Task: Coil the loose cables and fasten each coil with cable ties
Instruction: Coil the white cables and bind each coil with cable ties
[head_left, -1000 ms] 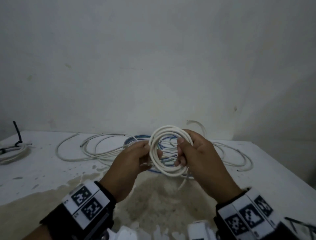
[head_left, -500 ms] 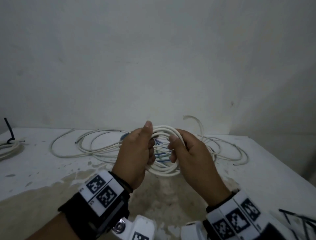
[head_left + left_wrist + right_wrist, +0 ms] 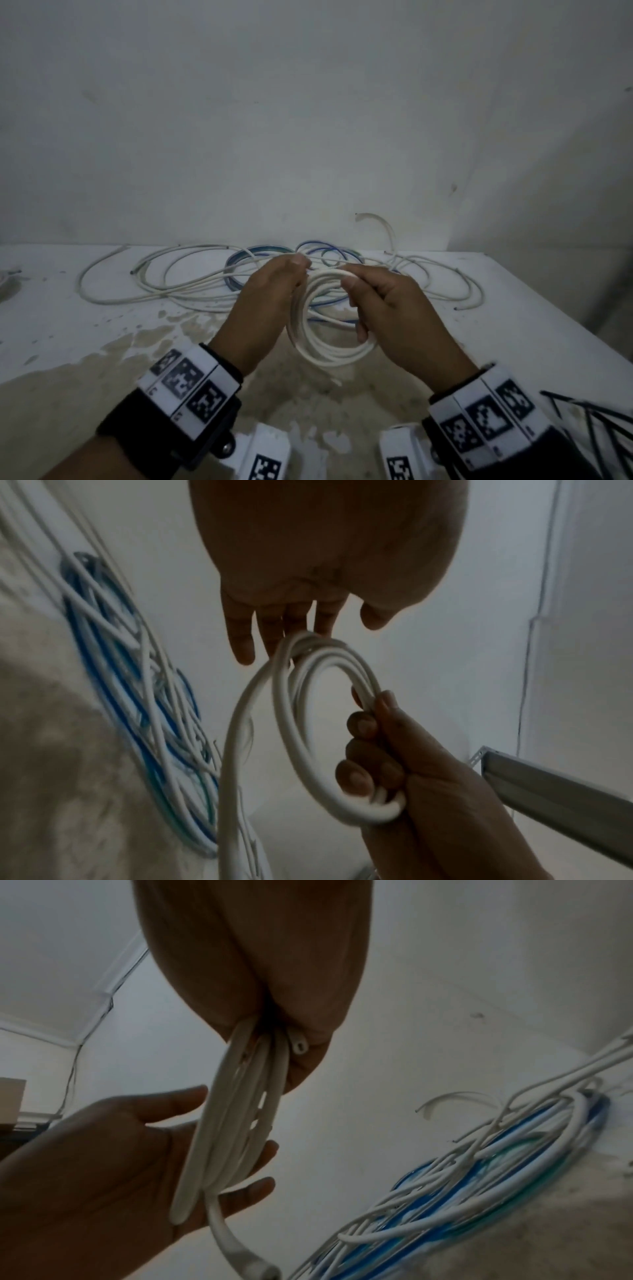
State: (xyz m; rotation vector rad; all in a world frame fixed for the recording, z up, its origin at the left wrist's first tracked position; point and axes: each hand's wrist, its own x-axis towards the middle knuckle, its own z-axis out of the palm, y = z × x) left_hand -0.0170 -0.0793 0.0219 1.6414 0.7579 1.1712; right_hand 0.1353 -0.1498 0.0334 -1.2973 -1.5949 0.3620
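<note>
A small coil of white cable (image 3: 329, 356) hangs in the air above the table (image 3: 68, 342), between my two hands. My right hand (image 3: 387, 308) grips its right side with fingers curled round the strands (image 3: 289, 731). My left hand (image 3: 274, 294) lies against the left side with straight fingers, palm toward the coil (image 3: 219, 1137). One cut end (image 3: 299, 1047) pokes out by my right palm, and a short tail (image 3: 232, 1253) hangs below the coil. Loose white cables (image 3: 191, 284) and blue cables (image 3: 246, 260) lie tangled on the table behind.
Black cable ties (image 3: 599, 421) lie at the table's near right edge. Part of another white coil (image 3: 5, 281) shows at the far left edge. The wall stands right behind the tangle, and the table's right edge runs diagonally past my right wrist.
My left hand has let go of its pinch on the coil and now lies flat against it. The coil has tipped from upright toward slanting, held by the right hand alone.
</note>
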